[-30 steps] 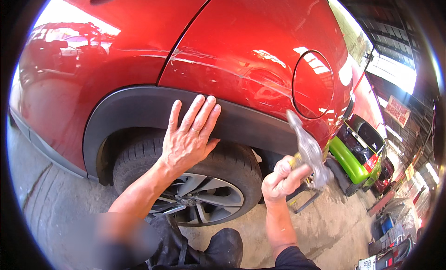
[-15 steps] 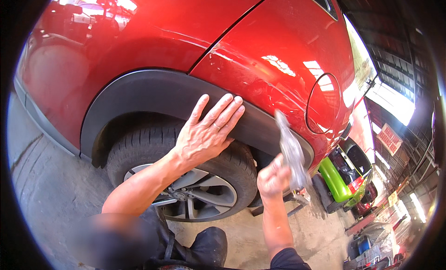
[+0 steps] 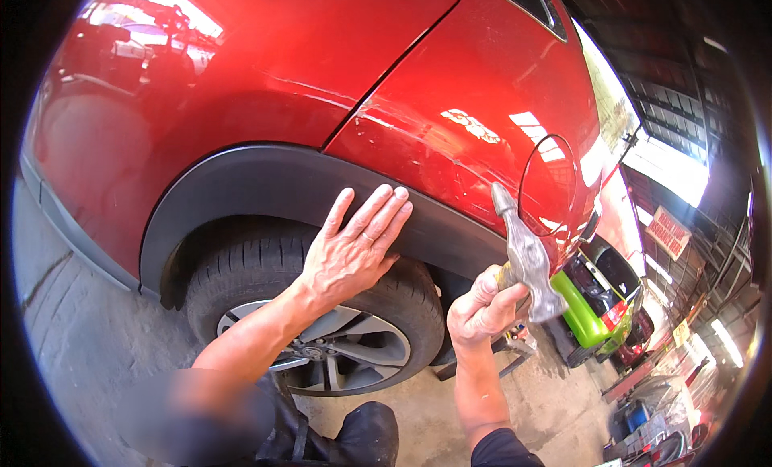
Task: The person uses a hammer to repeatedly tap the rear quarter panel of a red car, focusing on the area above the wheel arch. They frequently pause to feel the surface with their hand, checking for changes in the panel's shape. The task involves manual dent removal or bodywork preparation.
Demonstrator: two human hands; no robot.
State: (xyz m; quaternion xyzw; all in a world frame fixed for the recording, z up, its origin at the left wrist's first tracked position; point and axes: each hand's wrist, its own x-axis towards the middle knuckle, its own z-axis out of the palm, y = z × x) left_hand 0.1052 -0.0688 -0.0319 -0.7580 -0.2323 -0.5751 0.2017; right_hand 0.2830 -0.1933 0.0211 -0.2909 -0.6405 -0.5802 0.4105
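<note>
the right hand (image 3: 485, 310) has its fingers wrapped around the handle of a gray metal hammer (image 3: 528, 254). the hammer is in front of the shiny red car (image 3: 265, 65), its thin end up and its wide end down. the left hand (image 3: 350, 246) has straight fingers, grasping nothing, on the black wheel trim (image 3: 257, 174). pale scratches (image 3: 375, 120) mark the red paint above.

Concrete floor (image 3: 555, 395), stained: is spreading below | dark metal roof (image 3: 635, 33): is sloping overhead, right | bright opening (image 3: 671, 168): is admitting daylight | reddish sign (image 3: 669, 231): is showing, far right
</note>
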